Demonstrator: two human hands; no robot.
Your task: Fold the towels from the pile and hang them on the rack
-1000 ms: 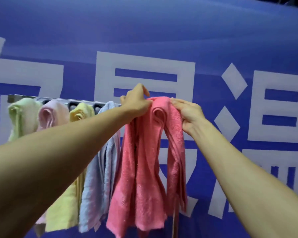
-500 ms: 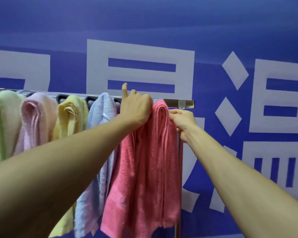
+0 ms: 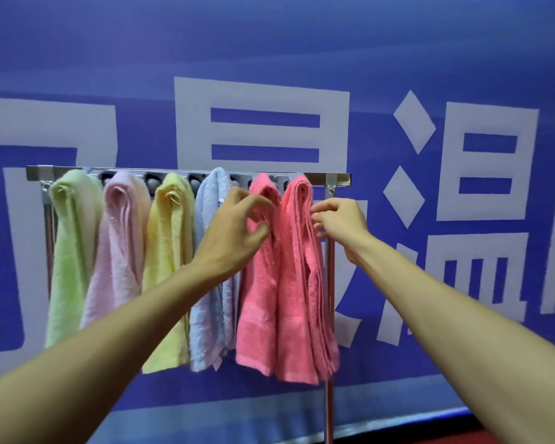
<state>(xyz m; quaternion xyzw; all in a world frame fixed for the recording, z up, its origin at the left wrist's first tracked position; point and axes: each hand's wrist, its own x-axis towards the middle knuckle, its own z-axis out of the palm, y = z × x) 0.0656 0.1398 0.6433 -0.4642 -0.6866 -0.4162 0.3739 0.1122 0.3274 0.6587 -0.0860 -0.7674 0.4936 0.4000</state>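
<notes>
As a coral towel [image 3: 289, 283] hangs in two folds at the right end of the rack [image 3: 314, 178], a person's left hand [image 3: 234, 229] touches the left fold with loose, spread fingers, gripping nothing. The right hand [image 3: 338, 219] curls at the towel's right edge; whether it pinches cannot be told. Leftward, a blue towel [image 3: 210, 315], yellow towel [image 3: 170, 267], pink towel [image 3: 119, 251] and green towel [image 3: 74, 251] crowd the bar, edges touching. Only a short bare stretch shows before the right bracket [image 3: 332, 182]; beyond it lies open room before the banner [image 3: 462, 43].
</notes>
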